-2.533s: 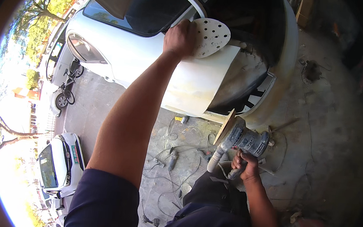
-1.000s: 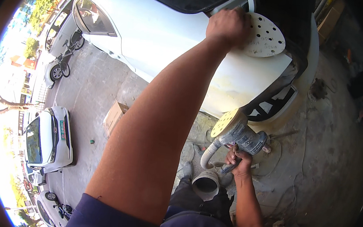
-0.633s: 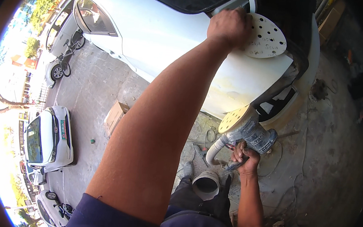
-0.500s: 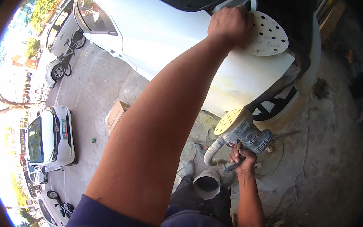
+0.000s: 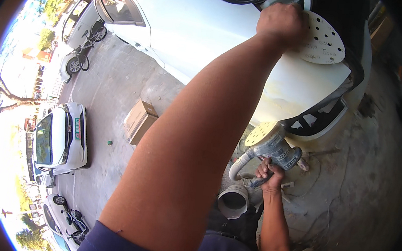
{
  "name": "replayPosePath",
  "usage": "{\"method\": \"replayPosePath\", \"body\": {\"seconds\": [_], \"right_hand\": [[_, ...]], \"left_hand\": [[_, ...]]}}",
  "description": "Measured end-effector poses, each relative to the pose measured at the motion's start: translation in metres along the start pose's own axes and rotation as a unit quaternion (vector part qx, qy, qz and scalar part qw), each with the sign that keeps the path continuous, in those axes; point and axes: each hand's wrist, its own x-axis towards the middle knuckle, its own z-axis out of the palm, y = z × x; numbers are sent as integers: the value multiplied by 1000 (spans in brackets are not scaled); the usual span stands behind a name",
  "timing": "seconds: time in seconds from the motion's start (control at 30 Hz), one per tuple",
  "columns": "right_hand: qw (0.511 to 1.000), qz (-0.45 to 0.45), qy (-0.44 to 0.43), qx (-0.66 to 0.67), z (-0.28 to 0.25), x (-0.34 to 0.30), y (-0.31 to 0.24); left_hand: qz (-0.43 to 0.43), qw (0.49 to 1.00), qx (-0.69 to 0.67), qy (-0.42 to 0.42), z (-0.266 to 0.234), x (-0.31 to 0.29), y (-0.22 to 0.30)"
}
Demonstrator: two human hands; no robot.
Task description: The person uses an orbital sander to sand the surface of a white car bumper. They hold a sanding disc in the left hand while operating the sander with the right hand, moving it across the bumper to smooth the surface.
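My left hand (image 5: 283, 24) is stretched out over the white car body (image 5: 196, 35), closed in a fist at the edge of a round, pale sanding disc (image 5: 323, 40) with dark holes. Its fingertips are hidden behind the fist, and its edge at the disc is blurred. Lower down, my right hand (image 5: 271, 175) grips the handle of a dusty grey-blue power sander (image 5: 277, 148). The sander's yellow, holed pad (image 5: 261, 132) is turned upward, just below a yellowish patch on the car panel. A grey hose (image 5: 240, 166) curves down from the tool.
A wide grey tube opening (image 5: 233, 201) is in front of my legs. Cables lie on the dusty floor (image 5: 342, 184) at right. To the left are a cardboard box (image 5: 142, 121), a parked white car (image 5: 63, 136) and a bicycle (image 5: 85, 50).
The view has shifted, so the car, disc and left hand appear farther right. My left hand stays at the disc, and my right hand keeps its grip on the sander.
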Motion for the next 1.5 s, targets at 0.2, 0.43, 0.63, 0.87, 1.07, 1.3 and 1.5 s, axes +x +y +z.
{"method": "replayPosePath", "body": {"seconds": [0.2, 0.43, 0.63, 0.87, 1.07, 1.3, 1.5], "right_hand": [[1000, -21, -5, 15, -1, 2, 2], [1000, -12, -10, 2, -1, 3, -2], [1000, -13, -1, 9, 4, 1, -2], [1000, -23, -14, 0, 8, -1, -3], [998, -54, -25, 9, 14, 0, -3], [997, -62, -26, 26, 23, -1, -3], [998, -47, -24, 20, 26, -2, 1]], "left_hand": [[1, 1000, 11, -14, -6, -5, 0], [3, 1000, 8, -6, -6, -4, 2], [-2, 1000, 13, 0, -2, -5, 0], [-7, 1000, -3, -22, -5, -3, -1], [-2, 1000, -6, -10, -15, -10, -5], [-2, 1000, -10, -7, -37, -16, -3], [-3, 1000, 5, -24, -26, -10, 0]]}}
